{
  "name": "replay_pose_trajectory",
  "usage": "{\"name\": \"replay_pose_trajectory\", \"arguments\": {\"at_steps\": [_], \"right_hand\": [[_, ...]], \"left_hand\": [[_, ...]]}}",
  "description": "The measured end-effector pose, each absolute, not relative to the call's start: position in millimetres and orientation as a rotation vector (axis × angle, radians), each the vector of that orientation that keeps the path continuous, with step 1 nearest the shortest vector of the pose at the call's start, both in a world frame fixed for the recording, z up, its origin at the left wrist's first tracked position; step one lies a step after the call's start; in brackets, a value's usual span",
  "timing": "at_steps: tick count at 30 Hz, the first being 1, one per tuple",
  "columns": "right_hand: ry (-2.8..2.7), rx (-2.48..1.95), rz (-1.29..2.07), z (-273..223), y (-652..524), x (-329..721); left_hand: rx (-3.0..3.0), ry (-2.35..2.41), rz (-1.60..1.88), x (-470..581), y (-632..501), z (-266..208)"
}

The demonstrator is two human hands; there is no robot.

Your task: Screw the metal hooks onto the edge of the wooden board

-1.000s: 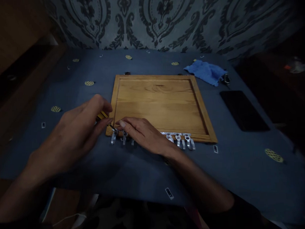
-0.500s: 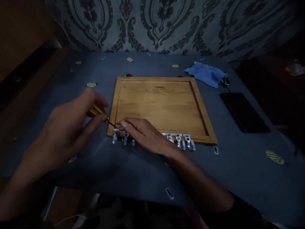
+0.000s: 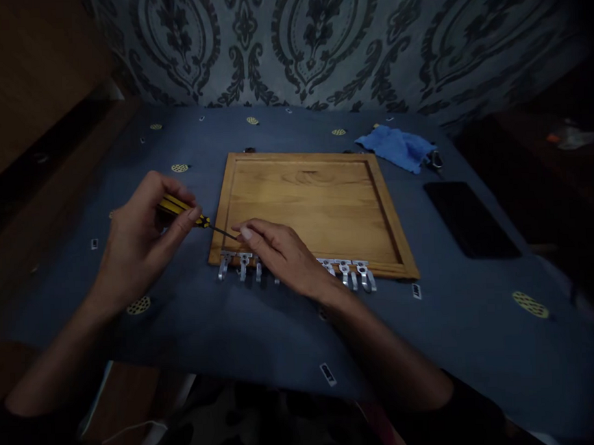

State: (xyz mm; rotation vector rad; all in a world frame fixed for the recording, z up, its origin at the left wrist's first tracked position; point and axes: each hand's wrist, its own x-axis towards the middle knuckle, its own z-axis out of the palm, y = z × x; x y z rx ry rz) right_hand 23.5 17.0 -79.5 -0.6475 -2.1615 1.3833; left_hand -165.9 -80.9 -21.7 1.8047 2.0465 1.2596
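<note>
My left hand (image 3: 146, 234) grips a screwdriver (image 3: 177, 206) by its yellow and black handle. Its dark shaft slopes down to the right, over the left front corner of a framed wooden board (image 3: 300, 196). At the shaft's end are the fingertips of my right hand (image 3: 283, 255), closed together; what they pinch is too small to make out. That hand rests across the board's front edge. A row of silver metal hooks (image 3: 243, 264) lines this edge, partly hidden under the hand, with more hooks (image 3: 362, 272) to its right.
Right of the board lies a black phone (image 3: 472, 219) on the dark blue patterned cloth (image 3: 476, 333). A crumpled blue cloth (image 3: 396, 146) sits behind it, beside a small dark metallic object (image 3: 436, 159). Patterned fabric (image 3: 305, 47) rises at the back; wooden furniture (image 3: 38, 76) stands left.
The screwdriver tip has lifted off the leftmost hook and moved right to my right fingertips. My left hand has shifted slightly left; my right fingertips have risen a little.
</note>
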Motion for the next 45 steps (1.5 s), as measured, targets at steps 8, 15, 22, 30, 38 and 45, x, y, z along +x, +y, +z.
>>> {"name": "replay_pose_trajectory", "arguments": {"at_steps": [8,15,22,30,38,45], "right_hand": [[-2.069,-0.697,1.491,-78.2,22.9,27.9],[-2.011,-0.694,1.429,-72.1,28.4,33.9],[-2.001,-0.683,1.256,-64.5,33.9,43.5],[-2.066,-0.715,0.962,-50.0,19.6,63.2],[-1.731,-1.0,0.691,-55.5,21.0,137.5],[-1.578,-1.288,0.277,-94.7,34.2,215.6]], "left_hand": [[1.625,1.894,1.316,-176.4,-63.2,-42.8],[1.605,1.834,1.273,-171.0,-53.4,-62.8],[1.831,1.8,1.049,-167.6,-44.5,-65.2],[2.062,1.658,0.77,-177.5,-26.0,-61.9],[2.172,1.582,0.57,-174.9,-12.4,-78.7],[2.181,1.562,0.53,-173.3,-10.4,-88.5]]}}
